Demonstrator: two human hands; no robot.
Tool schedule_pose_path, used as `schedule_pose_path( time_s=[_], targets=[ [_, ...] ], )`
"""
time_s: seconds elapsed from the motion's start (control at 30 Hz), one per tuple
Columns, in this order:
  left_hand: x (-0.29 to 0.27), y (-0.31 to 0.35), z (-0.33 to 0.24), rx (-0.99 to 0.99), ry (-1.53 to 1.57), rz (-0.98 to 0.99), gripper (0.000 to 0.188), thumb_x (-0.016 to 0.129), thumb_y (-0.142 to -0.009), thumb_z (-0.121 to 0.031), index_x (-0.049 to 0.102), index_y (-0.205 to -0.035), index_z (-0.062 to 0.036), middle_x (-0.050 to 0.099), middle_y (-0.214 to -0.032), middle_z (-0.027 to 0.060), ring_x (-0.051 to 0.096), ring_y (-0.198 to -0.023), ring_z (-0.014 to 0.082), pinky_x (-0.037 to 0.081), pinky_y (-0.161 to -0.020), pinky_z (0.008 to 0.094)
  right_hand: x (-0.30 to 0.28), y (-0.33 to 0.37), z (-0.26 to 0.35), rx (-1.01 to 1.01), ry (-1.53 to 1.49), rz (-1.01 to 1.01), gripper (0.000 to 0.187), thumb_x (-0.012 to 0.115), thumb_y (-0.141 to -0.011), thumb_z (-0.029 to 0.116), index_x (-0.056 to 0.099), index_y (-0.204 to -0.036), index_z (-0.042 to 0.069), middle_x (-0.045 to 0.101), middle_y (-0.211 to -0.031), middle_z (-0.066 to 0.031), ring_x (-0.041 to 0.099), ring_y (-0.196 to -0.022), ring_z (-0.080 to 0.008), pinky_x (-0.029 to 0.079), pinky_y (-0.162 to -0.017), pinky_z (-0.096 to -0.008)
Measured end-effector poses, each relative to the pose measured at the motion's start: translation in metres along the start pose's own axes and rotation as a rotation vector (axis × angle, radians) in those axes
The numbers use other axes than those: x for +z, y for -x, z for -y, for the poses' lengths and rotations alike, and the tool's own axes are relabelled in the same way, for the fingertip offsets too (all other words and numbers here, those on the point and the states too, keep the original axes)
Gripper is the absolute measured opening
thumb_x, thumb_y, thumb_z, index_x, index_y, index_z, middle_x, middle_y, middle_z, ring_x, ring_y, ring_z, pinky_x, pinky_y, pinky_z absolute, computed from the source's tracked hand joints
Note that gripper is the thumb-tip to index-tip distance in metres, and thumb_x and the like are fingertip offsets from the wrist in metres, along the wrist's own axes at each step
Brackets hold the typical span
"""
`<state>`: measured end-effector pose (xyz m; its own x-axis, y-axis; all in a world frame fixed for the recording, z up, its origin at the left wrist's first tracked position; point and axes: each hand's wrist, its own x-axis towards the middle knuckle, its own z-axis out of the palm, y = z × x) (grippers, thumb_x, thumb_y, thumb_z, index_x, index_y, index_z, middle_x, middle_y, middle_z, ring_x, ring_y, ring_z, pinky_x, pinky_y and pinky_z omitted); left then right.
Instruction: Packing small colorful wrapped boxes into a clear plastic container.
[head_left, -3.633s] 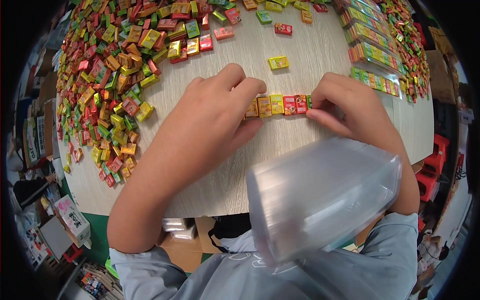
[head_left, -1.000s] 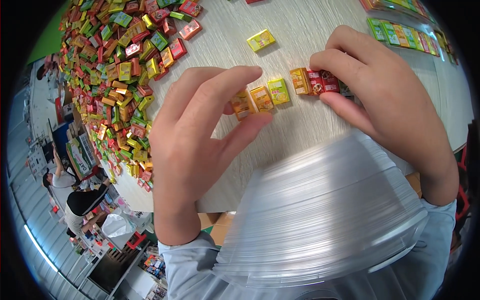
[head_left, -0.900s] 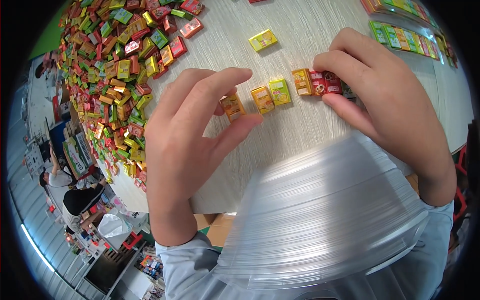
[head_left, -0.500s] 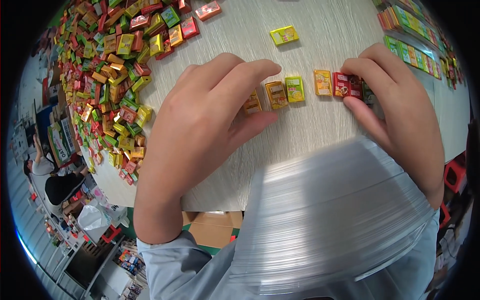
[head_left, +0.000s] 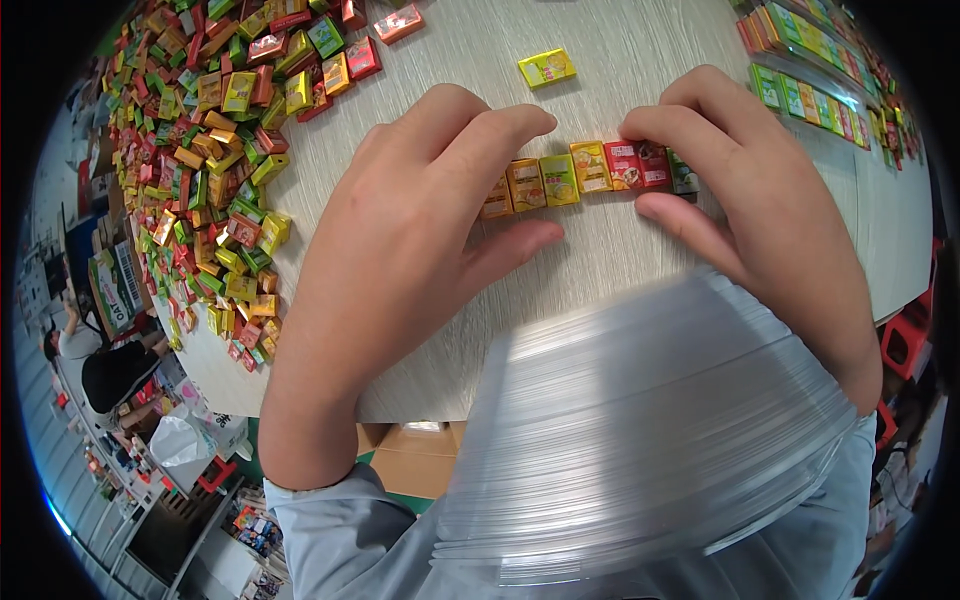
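Observation:
A short row of small printed cardboard boxes (head_left: 591, 167), in orange, yellow-green, red and dark colours, lies side by side on the pale table between my hands. My left hand (head_left: 400, 220) curves round the row's left end, its thumb on the near side and index finger on the far side; it covers part of an orange box (head_left: 497, 199). Round the right end bends my right hand (head_left: 745, 170), fingers beyond and thumb in front of the red boxes (head_left: 624, 165) and a dark green one (head_left: 684, 175). A single yellow box (head_left: 547, 69) lies beyond the row.
A large heap of similar small boxes (head_left: 230, 150) covers the table's left side. Clear trays of boxes (head_left: 810, 100) stand at the far right. A thick stack of clear plastic trays (head_left: 640, 430) rises between my forearms. A cardboard carton (head_left: 415, 460) sits below the table edge.
My right hand has moved left with the red and dark boxes, closing the gaps in the row. The left hand stays round its end. The whole view has shifted slightly.

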<state>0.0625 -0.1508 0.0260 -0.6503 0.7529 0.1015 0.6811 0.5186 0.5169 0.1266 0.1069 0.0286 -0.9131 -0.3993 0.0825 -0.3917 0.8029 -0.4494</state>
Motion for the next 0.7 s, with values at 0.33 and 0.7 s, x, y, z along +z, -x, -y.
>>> schedule_pose_path(
  time_s=[0.33,0.7],
  targets=[
    [0.0036,-0.0003,-0.0039,0.002,-0.055,-0.030,0.051,0.088,-0.079,-0.014,0.072,-0.128,-0.0133,0.063,-0.103,0.0090,0.068,-0.089,0.0265,0.057,-0.073,0.0383,-0.0021,0.0017,-0.0081,-0.013,-0.166,0.044,0.045,0.077,-0.083,0.007,0.065,-0.126,0.001,0.059,-0.116,-0.0135,0.063,-0.105,-0.0322,0.052,-0.091,-0.0386],
    [0.0087,-0.0042,-0.0058,0.015,-0.075,-0.022,0.039,0.087,-0.080,-0.017,0.077,-0.118,-0.0170,0.059,-0.093,0.0069,0.065,-0.077,0.0242,0.055,-0.067,0.0380,-0.0023,0.0026,-0.0065,-0.014,-0.145,0.052,0.036,0.075,-0.087,0.005,0.067,-0.121,0.000,0.060,-0.114,-0.0132,0.064,-0.101,-0.0315,0.052,-0.087,-0.0385]
  ],
)
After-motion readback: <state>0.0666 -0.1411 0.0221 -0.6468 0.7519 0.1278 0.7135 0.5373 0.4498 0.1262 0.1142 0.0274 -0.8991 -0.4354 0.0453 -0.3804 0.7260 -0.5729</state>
